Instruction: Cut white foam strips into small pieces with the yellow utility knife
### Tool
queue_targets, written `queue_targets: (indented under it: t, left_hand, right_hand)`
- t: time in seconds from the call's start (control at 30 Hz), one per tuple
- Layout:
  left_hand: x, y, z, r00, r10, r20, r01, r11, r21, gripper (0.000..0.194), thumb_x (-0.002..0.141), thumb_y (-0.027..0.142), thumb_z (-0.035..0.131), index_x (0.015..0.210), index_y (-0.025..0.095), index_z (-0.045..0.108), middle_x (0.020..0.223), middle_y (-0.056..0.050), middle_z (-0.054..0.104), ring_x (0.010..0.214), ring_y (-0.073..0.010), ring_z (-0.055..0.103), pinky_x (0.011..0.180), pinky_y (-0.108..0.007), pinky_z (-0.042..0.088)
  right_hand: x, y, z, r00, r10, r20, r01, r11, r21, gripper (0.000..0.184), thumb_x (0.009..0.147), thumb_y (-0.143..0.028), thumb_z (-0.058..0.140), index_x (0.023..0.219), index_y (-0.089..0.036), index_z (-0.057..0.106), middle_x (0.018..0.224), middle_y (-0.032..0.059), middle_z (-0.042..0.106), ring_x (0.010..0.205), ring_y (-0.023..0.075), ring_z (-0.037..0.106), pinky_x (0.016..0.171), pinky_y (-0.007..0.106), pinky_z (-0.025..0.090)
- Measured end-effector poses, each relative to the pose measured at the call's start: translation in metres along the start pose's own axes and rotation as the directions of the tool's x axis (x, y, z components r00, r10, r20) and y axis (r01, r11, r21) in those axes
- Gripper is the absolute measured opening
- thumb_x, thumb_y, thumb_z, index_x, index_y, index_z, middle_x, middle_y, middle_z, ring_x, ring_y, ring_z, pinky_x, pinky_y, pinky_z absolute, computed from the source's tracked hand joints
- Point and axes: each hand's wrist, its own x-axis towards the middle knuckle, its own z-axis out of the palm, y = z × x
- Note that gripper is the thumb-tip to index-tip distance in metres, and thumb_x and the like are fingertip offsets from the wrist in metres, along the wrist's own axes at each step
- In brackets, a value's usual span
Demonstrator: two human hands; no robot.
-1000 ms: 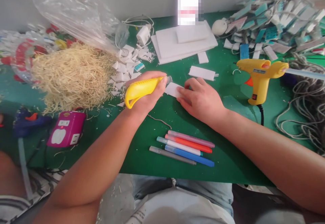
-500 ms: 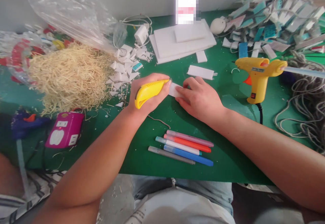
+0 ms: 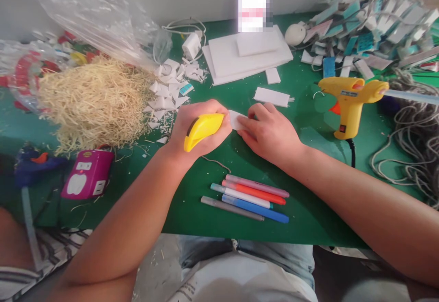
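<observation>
My left hand (image 3: 202, 121) is closed around a yellow utility knife (image 3: 203, 130), whose blade end is hidden by the fingers. Just to the right, a small white board piece (image 3: 236, 120) lies between the two hands, its left end by the knife hand. The bent fingers of my right hand (image 3: 270, 128) press on its right end and hold it against the green table. Another white strip (image 3: 272, 96) rests beyond my right hand. Several markers (image 3: 254, 197) lie side by side in front of me.
A yellow glue gun (image 3: 348, 105) sits right, near grey cord (image 3: 408, 133) and a pile of strips (image 3: 370, 32). White boards (image 3: 219, 60) are stacked behind. At left are scraps (image 3: 163, 96), straw (image 3: 92, 101), a purple power socket box (image 3: 88, 174) and a blue glue gun (image 3: 30, 165).
The knife in my left hand has tilted, its rear end a little lower and farther right. My right hand stays in place on the white piece.
</observation>
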Motion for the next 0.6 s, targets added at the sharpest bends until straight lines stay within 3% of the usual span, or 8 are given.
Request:
queue_targets:
  t: [0.37, 0.5, 0.6]
  left_hand:
    - [-0.003, 0.005, -0.017, 0.993, -0.1, 0.07, 0.108, 0.987, -0.12, 0.015, 0.08, 0.029, 0.063, 0.067, 0.023, 0.067, 0.059, 0.003, 0.068, 0.05, -0.0137, 0.061, 0.05, -0.026, 0.05]
    - [-0.009, 0.005, -0.016, 0.992, -0.116, -0.053, 0.111, 0.99, -0.088, 0.015, 0.087, 0.033, 0.065, 0.079, 0.024, 0.074, 0.069, 0.001, 0.074, 0.061, -0.0173, 0.071, 0.059, -0.029, 0.058]
    - [-0.009, 0.007, -0.009, 0.964, -0.198, -0.175, 0.176, 0.975, -0.133, 0.02, 0.092, 0.043, 0.068, 0.097, 0.026, 0.077, 0.092, -0.001, 0.08, 0.076, -0.019, 0.075, 0.076, -0.034, 0.063]
  right_hand:
    - [-0.002, 0.006, 0.007, 0.996, -0.038, -0.081, 0.039, 0.999, 0.009, 0.027, 0.098, -0.028, 0.051, 0.104, -0.019, 0.075, 0.103, 0.0148, 0.061, 0.091, 0.0269, 0.047, 0.07, 0.038, 0.046]
    - [-0.004, 0.008, 0.007, 0.997, -0.031, -0.077, 0.032, 0.999, 0.014, 0.028, 0.098, -0.027, 0.051, 0.107, -0.017, 0.076, 0.105, 0.0157, 0.063, 0.092, 0.0275, 0.05, 0.073, 0.04, 0.049]
    - [-0.006, 0.009, 0.005, 0.993, -0.039, -0.112, 0.041, 0.999, 0.015, 0.033, 0.098, -0.027, 0.052, 0.119, -0.015, 0.074, 0.109, 0.0168, 0.066, 0.095, 0.0285, 0.054, 0.078, 0.043, 0.052]
